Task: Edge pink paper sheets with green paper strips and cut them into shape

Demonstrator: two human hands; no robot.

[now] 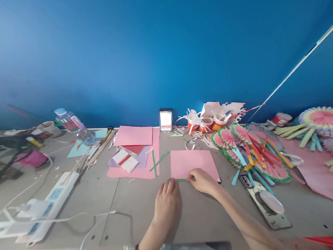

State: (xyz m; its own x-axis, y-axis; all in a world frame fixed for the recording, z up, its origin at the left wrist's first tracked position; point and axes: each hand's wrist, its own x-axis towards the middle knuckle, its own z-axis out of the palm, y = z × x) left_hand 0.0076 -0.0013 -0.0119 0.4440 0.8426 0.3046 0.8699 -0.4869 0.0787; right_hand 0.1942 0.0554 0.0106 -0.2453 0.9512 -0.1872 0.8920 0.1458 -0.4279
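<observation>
A sheet of pink paper (193, 162) lies flat in front of me. Along its near edge runs a green paper strip (182, 180). My left hand (166, 199), a dark beaded bracelet at the wrist, has its fingers closed together at the strip's left end, by the paper's corner; the fingertips are partly hidden. Curled over the strip's right end, my right hand (203, 182) pinches it against the paper edge. Two more green strips (154, 163) cross each other to the left, partly over a stack of pink sheets (135, 135).
Right of the paper are folded paper fans (250, 145) and a phone (265, 202). Behind stand red cups (205, 124) with white paper strips and a small screen (166, 120) against the blue wall. Leftward are a tilted bottle (74, 123), thin sticks (100, 148) and a power strip (54, 195) with cables.
</observation>
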